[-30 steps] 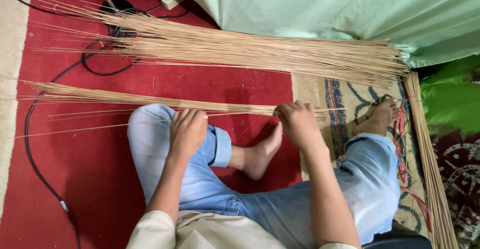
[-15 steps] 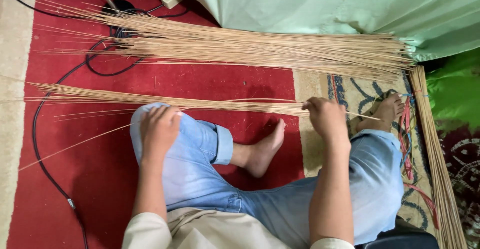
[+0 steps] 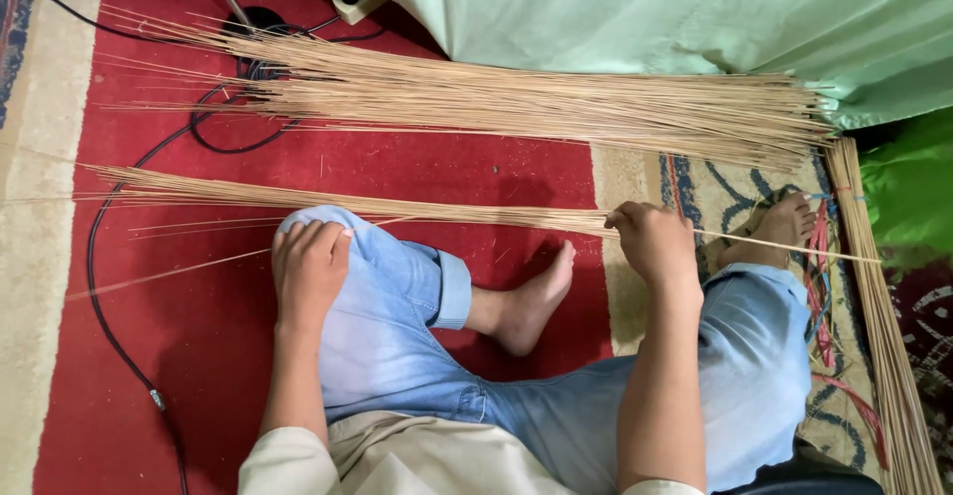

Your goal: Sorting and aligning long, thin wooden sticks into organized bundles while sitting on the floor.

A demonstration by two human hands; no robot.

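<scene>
The thin bundle of sticks point(image 3: 347, 200) lies lengthwise left to right across the red carpet point(image 3: 397, 162) just past the knees, the right hand point(image 3: 650, 242) pinched on its near end, the left hand point(image 3: 310, 269) resting curled, seemingly empty, on the knee.

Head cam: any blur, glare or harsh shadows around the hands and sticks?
Head view: soft, even light, no glare; only faint shadows under the near stick bundle. Left hand and right hand are sharp. Thin stray sticks at the left edge look soft. Dark corner behind the green cloth hides detail.
</scene>
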